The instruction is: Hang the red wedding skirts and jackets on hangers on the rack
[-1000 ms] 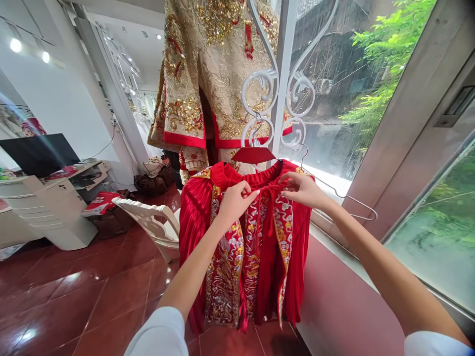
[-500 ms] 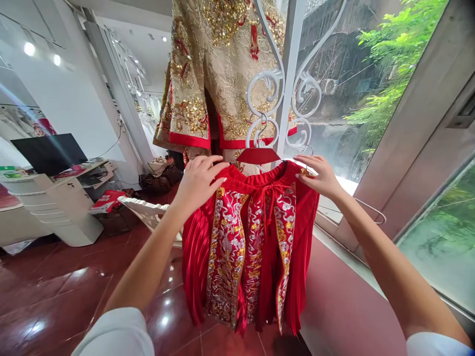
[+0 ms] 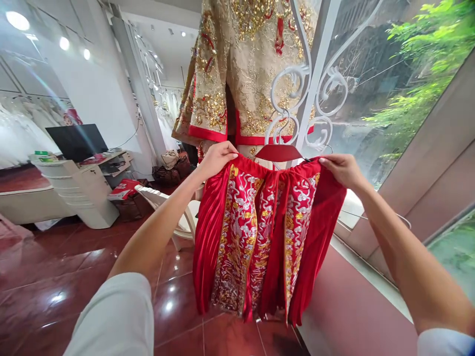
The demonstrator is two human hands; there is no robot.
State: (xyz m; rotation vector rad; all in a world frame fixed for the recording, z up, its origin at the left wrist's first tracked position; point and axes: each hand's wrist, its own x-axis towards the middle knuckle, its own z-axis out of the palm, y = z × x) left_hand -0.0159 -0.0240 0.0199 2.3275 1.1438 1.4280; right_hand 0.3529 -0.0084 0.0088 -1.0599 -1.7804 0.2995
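Note:
A red pleated skirt (image 3: 241,222) with silver and gold embroidery hangs in front of me from a red hanger (image 3: 279,153). My left hand (image 3: 218,159) pinches the skirt's waistband at its left end. At the opposite end my right hand (image 3: 342,170) grips the waistband between thumb and fingers. Between the two hands the waistband is stretched almost straight, with a red drawstring tied at its middle. The hanger's hook hangs on a white scrolled metal rack (image 3: 308,74).
Behind the skirt hangs a gold embroidered jacket (image 3: 256,84) with red hems. A window (image 3: 371,99) rises on the right. To the left are a white chair (image 3: 156,197), a desk (image 3: 70,190) with a black monitor (image 3: 77,146), and a red box (image 3: 128,189).
Both hands have closed on the waistband ends and moved farther apart, pulling it from a curve to nearly straight. The view has turned slightly left.

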